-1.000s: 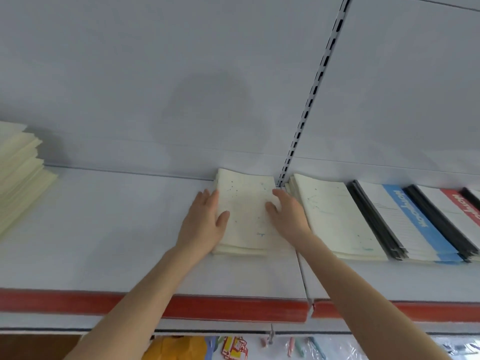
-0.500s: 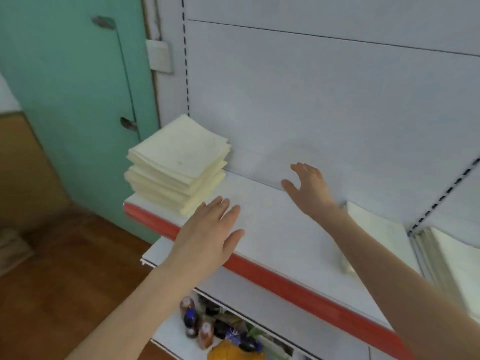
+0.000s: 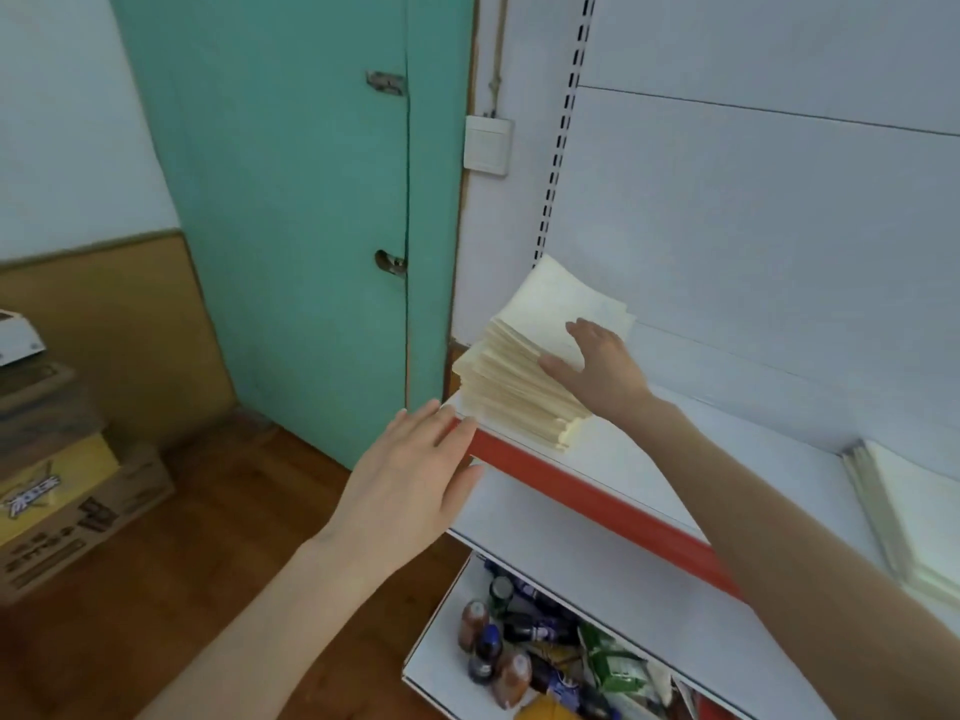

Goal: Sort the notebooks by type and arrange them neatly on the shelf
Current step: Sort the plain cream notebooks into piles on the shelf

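Observation:
A tall, uneven stack of cream notebooks (image 3: 519,376) stands at the left end of the white shelf (image 3: 701,449). My right hand (image 3: 597,363) lies flat on top of the stack with fingers spread, its thumb along the front side. My left hand (image 3: 410,480) hovers open in front of the shelf's red front edge (image 3: 587,501), just below and left of the stack, holding nothing. A second pile of cream notebooks (image 3: 914,506) lies at the right edge of the view on the same shelf.
A teal door (image 3: 291,200) stands left of the shelf unit. Cardboard boxes (image 3: 62,491) are stacked on the wooden floor at far left. The lower shelf (image 3: 540,652) holds bottles and packets. The slotted upright (image 3: 561,127) runs up the back panel.
My view swung left from the sorted piles to the stack at the shelf's left end. My right hand travelled left and landed on top of that stack; my left hand followed, staying open.

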A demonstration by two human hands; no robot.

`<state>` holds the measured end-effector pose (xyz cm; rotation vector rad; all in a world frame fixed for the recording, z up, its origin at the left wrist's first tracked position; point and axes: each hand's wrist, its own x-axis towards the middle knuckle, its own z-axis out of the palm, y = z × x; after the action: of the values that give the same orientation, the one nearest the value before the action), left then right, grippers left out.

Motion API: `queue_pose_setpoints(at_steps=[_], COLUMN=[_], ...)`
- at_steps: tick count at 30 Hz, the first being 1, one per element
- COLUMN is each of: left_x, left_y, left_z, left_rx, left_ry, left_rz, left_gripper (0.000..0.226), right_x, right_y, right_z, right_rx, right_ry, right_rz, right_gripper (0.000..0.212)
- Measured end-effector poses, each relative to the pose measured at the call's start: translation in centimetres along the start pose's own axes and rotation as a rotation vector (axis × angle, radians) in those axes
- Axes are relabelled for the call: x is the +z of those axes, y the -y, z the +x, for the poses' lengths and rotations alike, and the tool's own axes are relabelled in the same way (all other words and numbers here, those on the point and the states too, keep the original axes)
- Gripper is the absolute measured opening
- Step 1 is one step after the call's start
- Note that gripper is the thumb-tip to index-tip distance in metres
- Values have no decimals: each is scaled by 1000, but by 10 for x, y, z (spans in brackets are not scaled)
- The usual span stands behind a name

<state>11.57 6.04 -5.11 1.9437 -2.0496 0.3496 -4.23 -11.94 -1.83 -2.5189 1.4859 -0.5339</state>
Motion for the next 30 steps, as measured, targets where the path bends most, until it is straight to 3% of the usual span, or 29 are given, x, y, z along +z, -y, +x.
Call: queue_pose_setpoints(at_steps=[2,4,6,9,12,15,17,19,21,23,26,28,30], left_x=[1,3,6,5,-1,-8,-10,-12,-14,-11,-5,-7,-9], left_y=[9,16,21,19,7,3,10,14,12,11,19,26,34], left_z=[-3,-6,-7,-3,13,37,54,63,64,62,51,41,31], left_rx=[-8,-13,-23,-74,-255,-615,-789,-802,-758,-782,-795,-765,-740], left_ry=[-23,-41,-64,-96,-101,-28,25,99,158,111,43,30,8], left_rz=[-16,-30,-44,-264,-680,-1388,-1852,-2103,-2070,-1890,-1808,-1802,-1807], left_gripper=[52,51,47,39,47,48,52,51,42,28,31,35,37], right_x=[9,19,27,31,11,-10,-9,0,12,12,-3,-3,-1], right_y=[2,3,7,14,16,22,28,36,37,36,29,14,3], right_z=[14,23,23,15,8,-12,-39,-69,-87,-87,-61,-25,9], right_rx=[13,8,-47,-117,-87,-126,-310,-512,-659,-700,-493,-309,-132], right_ry=[66,64,-23,-135,-97,-95,-192,-209,-125,23,83,-27,8], right_rz=[-67,-128,-194,-292,-252,-81,-18,-13,3,132,399,326,163], right_gripper=[66,49,30,26,31,34,33,36,37,36,31,34,48])
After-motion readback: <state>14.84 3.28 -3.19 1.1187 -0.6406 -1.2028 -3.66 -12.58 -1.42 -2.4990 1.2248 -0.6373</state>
